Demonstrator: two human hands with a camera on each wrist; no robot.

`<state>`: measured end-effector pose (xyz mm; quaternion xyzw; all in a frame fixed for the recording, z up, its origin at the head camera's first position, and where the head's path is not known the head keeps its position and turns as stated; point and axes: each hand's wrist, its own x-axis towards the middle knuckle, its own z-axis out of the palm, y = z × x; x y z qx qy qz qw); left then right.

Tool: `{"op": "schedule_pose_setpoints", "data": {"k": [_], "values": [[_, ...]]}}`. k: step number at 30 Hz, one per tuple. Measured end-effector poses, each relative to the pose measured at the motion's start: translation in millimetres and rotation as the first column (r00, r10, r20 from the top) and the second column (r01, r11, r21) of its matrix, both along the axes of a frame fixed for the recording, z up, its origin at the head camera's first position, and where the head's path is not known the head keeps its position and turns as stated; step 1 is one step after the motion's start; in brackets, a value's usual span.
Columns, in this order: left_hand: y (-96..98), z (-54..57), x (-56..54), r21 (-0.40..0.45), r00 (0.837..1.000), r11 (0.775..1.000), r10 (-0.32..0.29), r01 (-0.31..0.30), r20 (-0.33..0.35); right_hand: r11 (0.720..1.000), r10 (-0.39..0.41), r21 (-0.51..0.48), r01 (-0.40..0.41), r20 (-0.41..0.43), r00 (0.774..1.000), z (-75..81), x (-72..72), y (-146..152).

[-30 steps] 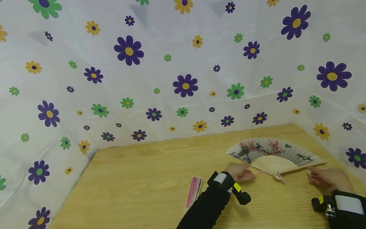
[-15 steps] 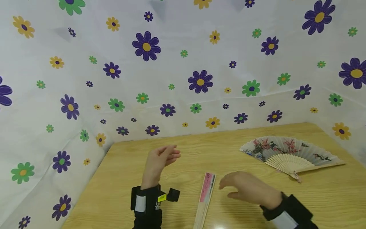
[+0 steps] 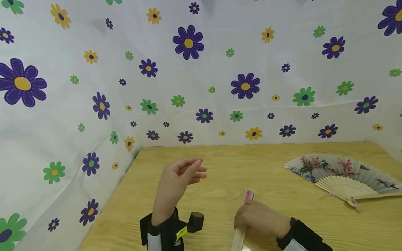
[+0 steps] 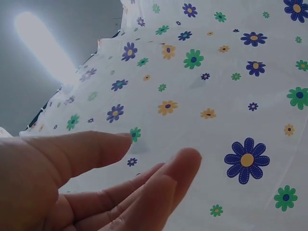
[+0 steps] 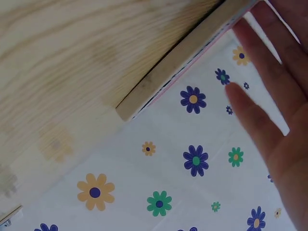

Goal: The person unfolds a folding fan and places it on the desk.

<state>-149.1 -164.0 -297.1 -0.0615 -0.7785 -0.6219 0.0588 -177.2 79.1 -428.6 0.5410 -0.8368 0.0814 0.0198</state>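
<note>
My right hand [image 3: 262, 218] lies over a folded hand fan [image 3: 249, 196], its fingers bent down around the fan's middle. The fan's pink-printed end shows beyond the hand and its pale wooden sticks [image 3: 238, 238] nearer me. In the right wrist view, the fan's edge [image 5: 168, 72] runs up to the fingers [image 5: 255, 115]; the grip itself is cut off. My left hand [image 3: 179, 184] is raised left of the folded fan, fingers loosely bent and holding nothing. The left wrist view shows a gap between its thumb [image 4: 91, 149] and its other fingers.
A spread fan [image 3: 342, 174] with a painted blossom design lies at the right of the wooden table [image 3: 176, 157]. White flower-printed cloth [image 3: 213, 66] rises behind the table and along its sides. A lit tube lamp [image 4: 45, 48] shows in the left wrist view.
Both hands have left the spread fan and moved left. The right hand has come down onto the folded fan; the left hand stays raised. The head view has turned left.
</note>
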Motion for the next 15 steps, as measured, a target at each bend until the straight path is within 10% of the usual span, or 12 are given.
{"op": "schedule_pose_setpoints", "data": {"k": [8,15], "values": [[27.9,-14.7,-19.0,-0.217,0.977,0.953,-0.207,0.213,0.051,0.988,0.059,-0.132,-0.075,-0.124,0.991,16.8,-4.8,19],[54.8,-29.4,-25.1,-0.388,0.887,0.798,-0.421,0.461,0.187,0.947,-0.040,-0.313,-0.074,-0.343,0.939,52.1,-2.7,53]]}}
